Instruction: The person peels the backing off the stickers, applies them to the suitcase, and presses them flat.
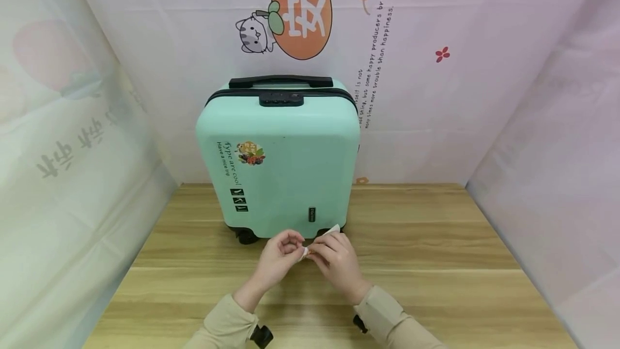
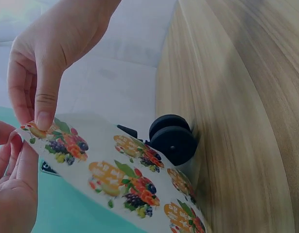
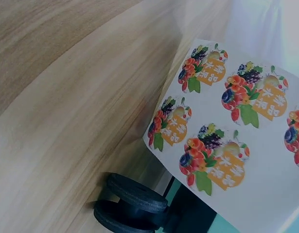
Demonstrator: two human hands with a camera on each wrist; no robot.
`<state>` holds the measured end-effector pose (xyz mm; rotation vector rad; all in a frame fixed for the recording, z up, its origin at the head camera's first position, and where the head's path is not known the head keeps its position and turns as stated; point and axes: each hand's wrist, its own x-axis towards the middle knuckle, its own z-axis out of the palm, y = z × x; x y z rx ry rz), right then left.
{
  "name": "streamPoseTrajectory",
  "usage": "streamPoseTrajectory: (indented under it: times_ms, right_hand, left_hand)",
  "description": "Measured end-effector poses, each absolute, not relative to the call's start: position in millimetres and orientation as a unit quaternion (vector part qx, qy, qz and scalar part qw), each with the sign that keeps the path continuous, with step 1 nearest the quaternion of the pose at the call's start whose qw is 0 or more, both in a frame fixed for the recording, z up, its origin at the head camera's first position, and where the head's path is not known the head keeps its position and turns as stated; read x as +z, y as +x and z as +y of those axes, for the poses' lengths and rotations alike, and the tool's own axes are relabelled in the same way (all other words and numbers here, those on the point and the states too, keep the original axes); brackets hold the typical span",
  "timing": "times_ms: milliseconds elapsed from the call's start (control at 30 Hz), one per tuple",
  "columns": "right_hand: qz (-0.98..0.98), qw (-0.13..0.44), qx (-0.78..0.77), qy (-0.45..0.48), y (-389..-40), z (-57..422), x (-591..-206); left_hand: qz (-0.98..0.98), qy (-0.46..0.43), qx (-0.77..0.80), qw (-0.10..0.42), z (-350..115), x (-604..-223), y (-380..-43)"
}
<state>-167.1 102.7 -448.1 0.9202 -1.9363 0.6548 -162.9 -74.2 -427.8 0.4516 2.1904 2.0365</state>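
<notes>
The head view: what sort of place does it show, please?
Probably a small booth arranged for filming or demonstrations: printed sheets enclose a wood-grained tabletop on three sides, and a mint-green suitcase stands on it.

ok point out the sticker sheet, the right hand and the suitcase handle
sheet [image 3: 261, 145], right wrist view, white backing between printed stickers
right hand [image 1: 340, 264], head view, back of the hand
handle [image 1: 281, 79], head view, middle of the black bar
</notes>
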Motion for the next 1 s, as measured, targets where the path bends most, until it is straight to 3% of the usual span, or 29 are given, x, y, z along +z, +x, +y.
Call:
streamPoseTrajectory:
  times_ms: [333, 1000]
  right_hand:
    - [-0.758, 0.465, 0.264, 0.374, -167, 101, -447]
    - [-0.754, 0.434, 0.272, 0.411, -166, 96, -449]
  left_hand:
    - [0.709, 0.130, 0.692, 0.043, -72, -423, -162]
    - [0.719, 0.088, 0.687, 0.062, -100, -437, -166]
